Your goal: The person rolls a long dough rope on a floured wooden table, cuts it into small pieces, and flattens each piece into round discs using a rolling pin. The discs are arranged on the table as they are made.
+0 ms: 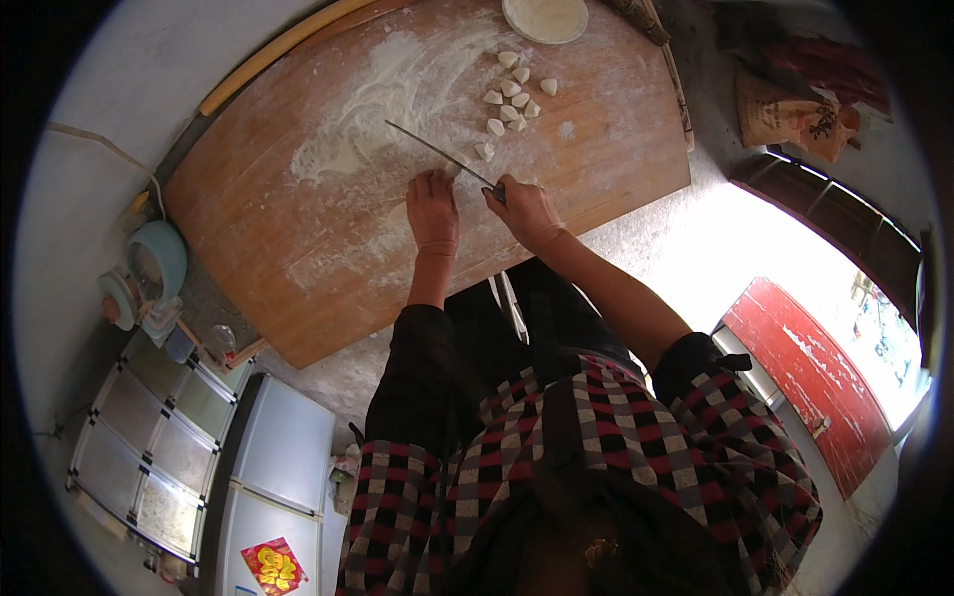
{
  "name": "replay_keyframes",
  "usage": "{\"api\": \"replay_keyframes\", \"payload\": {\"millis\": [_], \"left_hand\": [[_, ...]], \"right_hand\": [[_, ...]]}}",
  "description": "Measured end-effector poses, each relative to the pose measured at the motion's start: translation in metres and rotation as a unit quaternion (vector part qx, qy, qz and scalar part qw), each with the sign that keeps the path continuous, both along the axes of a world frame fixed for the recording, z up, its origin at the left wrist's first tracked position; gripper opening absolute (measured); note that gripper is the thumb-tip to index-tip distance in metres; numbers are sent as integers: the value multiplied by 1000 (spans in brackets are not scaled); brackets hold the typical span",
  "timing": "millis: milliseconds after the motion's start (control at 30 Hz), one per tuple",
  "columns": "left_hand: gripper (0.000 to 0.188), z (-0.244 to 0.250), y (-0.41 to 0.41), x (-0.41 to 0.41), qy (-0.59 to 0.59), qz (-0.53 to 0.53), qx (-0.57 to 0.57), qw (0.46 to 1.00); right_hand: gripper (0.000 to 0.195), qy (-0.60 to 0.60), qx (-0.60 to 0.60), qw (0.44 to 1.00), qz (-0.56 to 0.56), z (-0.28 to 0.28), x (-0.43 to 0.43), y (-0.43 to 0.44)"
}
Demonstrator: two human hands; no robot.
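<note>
My right hand [531,212] grips the dark handle of a kitchen knife [440,153]. The blade is seen nearly edge-on and slants up to the left over the wooden board [596,156]. Just left of it, my left hand [434,212] rests low on the board, fingers together over a piece of dough [453,167]. Only the dough's pale end shows beside the fingertips; my hand hides the rest. One small cut dough piece [484,152] lies just beyond the blade, with several more dough pieces [510,88] grouped farther back.
Loose flour [373,112] is spread over the board's left and middle. A round white dish [545,21] stands at the far edge. A long wooden rod [276,56] lies along the back. At left are a pale blue round container [158,261] and a fridge [283,439]. A paper sack [790,123] sits at right.
</note>
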State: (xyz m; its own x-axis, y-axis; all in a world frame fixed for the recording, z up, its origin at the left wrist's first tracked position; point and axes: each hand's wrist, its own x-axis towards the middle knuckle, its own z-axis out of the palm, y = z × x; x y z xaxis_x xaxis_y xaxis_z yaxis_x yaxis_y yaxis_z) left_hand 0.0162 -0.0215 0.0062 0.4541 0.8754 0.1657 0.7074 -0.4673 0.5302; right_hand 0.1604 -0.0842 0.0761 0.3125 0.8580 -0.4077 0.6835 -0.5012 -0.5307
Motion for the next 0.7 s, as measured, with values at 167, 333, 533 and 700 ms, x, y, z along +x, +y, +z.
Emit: {"api": "replay_keyframes", "payload": {"millis": [167, 333, 533, 700], "left_hand": [[19, -1, 0, -6, -11, 2, -15, 1000], [25, 8, 0, -4, 10, -3, -56, 998], [29, 6, -11, -15, 29, -38, -71, 996], [35, 1, -9, 10, 36, -75, -47, 995]], "right_hand": [[34, -10, -36, 999, 7, -11, -9, 7], [34, -16, -12, 999, -30, -32, -7, 0], [34, 11, 40, 995, -91, -37, 23, -8], [37, 16, 69, 985, -156, -16, 35, -9]]}}
